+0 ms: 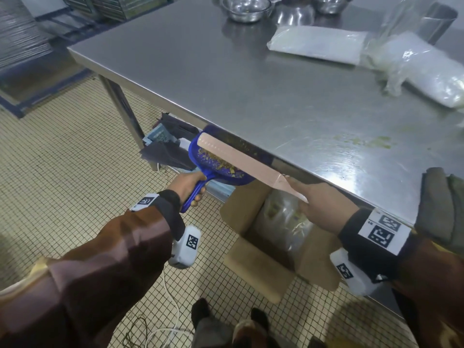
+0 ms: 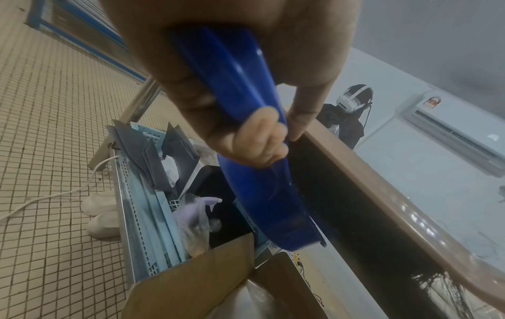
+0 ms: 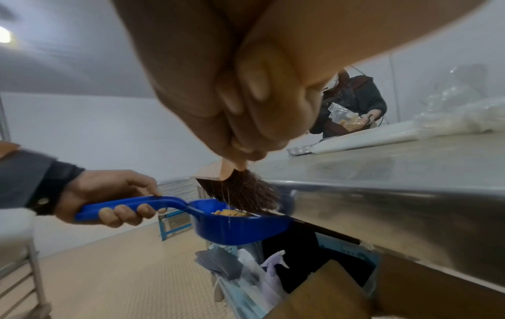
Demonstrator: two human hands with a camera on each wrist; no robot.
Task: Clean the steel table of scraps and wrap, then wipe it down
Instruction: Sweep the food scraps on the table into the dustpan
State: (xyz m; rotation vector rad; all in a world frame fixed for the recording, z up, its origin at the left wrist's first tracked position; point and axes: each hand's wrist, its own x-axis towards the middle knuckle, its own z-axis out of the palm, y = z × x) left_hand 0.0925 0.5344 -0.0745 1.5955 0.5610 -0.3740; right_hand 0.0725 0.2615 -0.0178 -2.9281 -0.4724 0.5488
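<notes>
We count one worktop (image 1: 226,79), one blue dustpan (image 1: 216,159), one brush (image 1: 238,159), three steel bowls (image 1: 244,7), two white bags (image 1: 316,43), one cardboard box (image 1: 253,262) and one cloth (image 1: 439,204).

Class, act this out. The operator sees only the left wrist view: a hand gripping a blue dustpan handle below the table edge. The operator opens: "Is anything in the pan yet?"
Observer: Yes. The head view shows yellowish scraps lying in the dustpan.
Operator: Who holds that wooden bar beside it?
Observer: It is a brush, and the right hand grips its near end. The right wrist view shows its bristles reaching into the pan.
Operator: Is the top clean now?
Observer: No. A greenish smear lies on the table near its front edge.
</notes>
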